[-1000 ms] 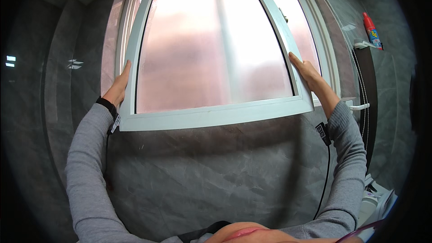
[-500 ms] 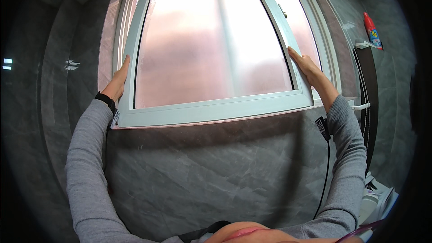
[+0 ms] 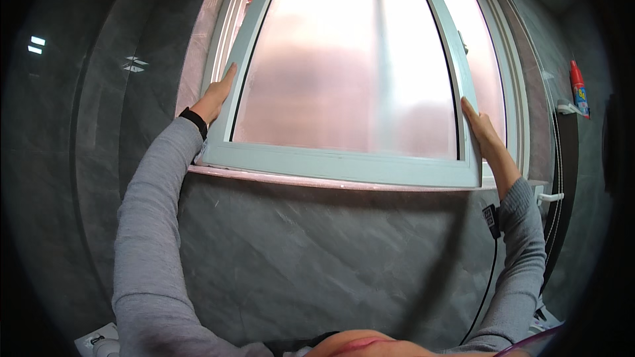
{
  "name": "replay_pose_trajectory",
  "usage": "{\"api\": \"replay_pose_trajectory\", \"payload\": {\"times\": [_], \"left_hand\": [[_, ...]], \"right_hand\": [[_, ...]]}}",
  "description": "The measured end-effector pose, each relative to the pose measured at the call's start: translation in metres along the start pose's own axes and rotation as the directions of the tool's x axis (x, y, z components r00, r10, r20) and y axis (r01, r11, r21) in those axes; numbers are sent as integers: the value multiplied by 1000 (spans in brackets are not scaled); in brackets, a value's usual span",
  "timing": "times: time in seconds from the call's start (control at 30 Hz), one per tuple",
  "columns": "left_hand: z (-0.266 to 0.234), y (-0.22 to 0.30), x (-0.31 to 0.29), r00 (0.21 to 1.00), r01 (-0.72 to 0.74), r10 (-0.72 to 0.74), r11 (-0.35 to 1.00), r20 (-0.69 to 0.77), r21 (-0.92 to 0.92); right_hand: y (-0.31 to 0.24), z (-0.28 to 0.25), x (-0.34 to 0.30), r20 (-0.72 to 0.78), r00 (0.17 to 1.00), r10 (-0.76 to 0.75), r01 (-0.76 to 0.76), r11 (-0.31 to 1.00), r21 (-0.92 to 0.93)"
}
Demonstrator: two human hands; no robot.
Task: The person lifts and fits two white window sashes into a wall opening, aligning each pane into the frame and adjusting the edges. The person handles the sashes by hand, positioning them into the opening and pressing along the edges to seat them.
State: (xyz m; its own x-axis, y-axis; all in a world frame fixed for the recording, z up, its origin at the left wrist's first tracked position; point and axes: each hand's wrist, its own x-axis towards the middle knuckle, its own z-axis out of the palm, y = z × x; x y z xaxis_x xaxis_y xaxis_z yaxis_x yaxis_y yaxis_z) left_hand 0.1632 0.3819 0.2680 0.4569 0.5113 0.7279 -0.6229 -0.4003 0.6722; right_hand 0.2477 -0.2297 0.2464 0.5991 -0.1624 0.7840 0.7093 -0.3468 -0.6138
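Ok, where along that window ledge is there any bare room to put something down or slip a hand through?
The pinkish stone ledge shows only a thin bare strip in front of the frosted window sash. The widest bare bit is at the right end, below the right hand. A narrow open gap runs beside the left hand, between sash and outer window frame. Both sash sides are taken by hands.

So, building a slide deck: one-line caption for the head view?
Left hand and right hand grip opposite sides of a frosted window sash above the sill.
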Motion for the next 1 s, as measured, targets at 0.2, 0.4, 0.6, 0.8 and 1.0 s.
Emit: {"api": "replay_pose_trajectory", "payload": {"times": [0.2,0.4,0.6,0.8,1.0], "left_hand": [[-4,8,-1,1000,26,-26,999,-4,48],[-7,21,-15,996,73,-67,990,-51,122],[-18,32,-31,996,43,-25,975,-87,217],[-20,38,-26,995,31,-30,1000,100,-1],[-11,48,-28,997,-62,52,983,61,171]], "right_hand": [[9,1,8,29,1000,-7,6,999,46],[10,1,16,24,999,38,-39,998,42],[20,1,26,115,990,-76,63,992,107],[19,3,26,91,994,-55,55,998,1],[15,10,34,69,980,188,-196,972,132]]}}
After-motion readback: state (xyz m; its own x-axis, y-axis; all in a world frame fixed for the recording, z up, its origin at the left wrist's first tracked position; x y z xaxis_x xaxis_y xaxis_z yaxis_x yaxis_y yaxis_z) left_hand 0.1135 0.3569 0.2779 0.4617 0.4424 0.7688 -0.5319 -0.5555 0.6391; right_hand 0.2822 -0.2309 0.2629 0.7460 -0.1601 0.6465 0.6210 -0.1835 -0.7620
